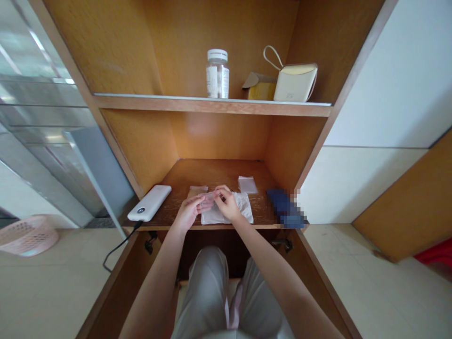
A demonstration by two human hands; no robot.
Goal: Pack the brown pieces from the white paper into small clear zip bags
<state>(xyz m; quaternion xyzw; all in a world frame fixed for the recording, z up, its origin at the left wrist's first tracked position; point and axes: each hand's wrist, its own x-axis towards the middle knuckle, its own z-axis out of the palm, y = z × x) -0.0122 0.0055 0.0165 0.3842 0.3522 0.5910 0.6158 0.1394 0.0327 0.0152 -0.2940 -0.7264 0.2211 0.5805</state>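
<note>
Small clear bag in both hands, handling apparently part-way

The small bag [209, 201] was between the hands, over the shelf [219, 169]. The right hand [226, 204] had thumb and fingertips pinched together on it; the left hand [189, 213] seemed closed on its other end, though whether its mouth was open could not be told. A larger bag [245, 207] lay beneath, showing toward 4 o'clock. One bag was taken up, then; the flat packet [197, 189] at 11 o'clock and clear sleeve [248, 185] at 2 lay unheld
</note>
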